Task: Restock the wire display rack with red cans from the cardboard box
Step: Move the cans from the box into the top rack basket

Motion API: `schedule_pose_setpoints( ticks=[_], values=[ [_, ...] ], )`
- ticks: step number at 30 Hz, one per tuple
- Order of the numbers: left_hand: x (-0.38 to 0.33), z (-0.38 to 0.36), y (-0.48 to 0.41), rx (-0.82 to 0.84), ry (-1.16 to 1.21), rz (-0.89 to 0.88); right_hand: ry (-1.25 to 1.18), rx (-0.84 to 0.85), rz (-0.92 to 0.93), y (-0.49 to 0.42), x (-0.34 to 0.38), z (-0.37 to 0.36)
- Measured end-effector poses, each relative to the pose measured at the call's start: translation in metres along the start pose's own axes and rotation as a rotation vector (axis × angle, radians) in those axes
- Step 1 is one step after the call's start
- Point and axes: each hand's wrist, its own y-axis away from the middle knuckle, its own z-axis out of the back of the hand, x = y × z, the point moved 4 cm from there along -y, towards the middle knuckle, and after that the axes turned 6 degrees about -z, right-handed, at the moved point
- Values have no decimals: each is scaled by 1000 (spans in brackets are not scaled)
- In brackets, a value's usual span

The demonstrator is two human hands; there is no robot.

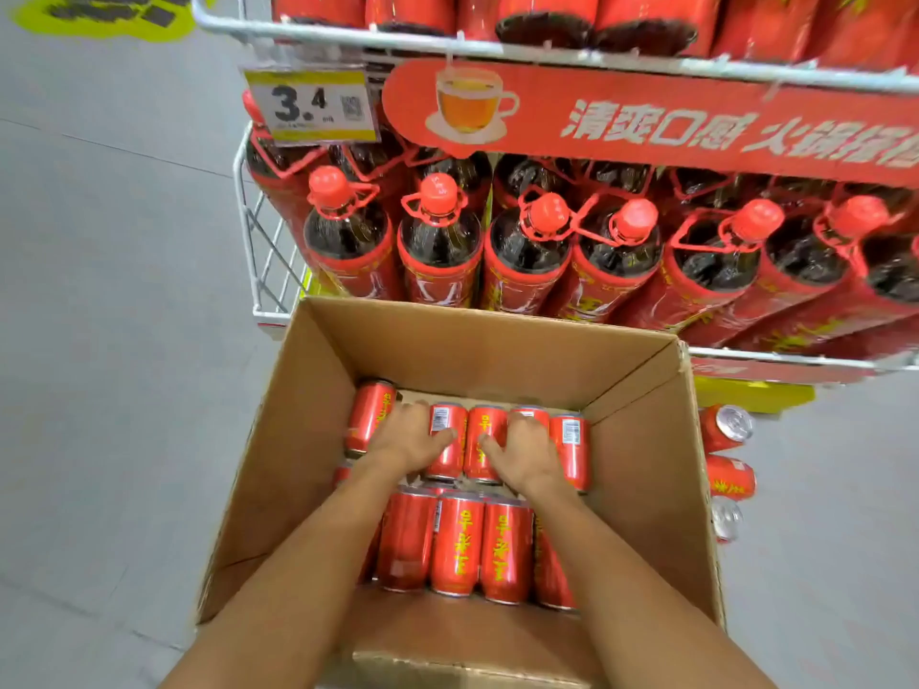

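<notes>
An open cardboard box [303, 440] stands on the floor in front of the wire display rack [247, 231]. Several red cans lie on their sides in it, in a far row [485, 442] and a near row [457, 544]. Both my arms reach into the box. My left hand [408, 437] lies on the far row near its left end, fingers curled over a can's far end and thumb across the neighbouring can. My right hand [527, 450] covers a can further right in the same way, with its thumb on the middle can. The cans under my palms are mostly hidden.
The rack's lower shelf holds large red-capped bottles [437, 241], and more stand on the shelf above. A price tag [311, 106] and a red banner [646, 126] hang from the upper rail. Three loose cans [726, 427] lie on the floor right of the box. Grey floor [124, 340] stretches left.
</notes>
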Motion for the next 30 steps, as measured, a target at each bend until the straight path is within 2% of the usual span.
schedule_pose_setpoints(
  ticks=[8, 17, 25, 30],
  values=[
    [31, -44, -36, -94, 180, 236, 57, -112, -111, -33, 14, -35],
    [39, -46, -32, -117, 319, 272, -6, -163, -118, -33, 17, -44],
    [46, -56, -31, -103, 584, 306, -209, -59, -151, -35, 10, -51],
    [49, -43, -21, -168, 811, 306, -390, -93, -137, -22, 18, -29]
  ],
)
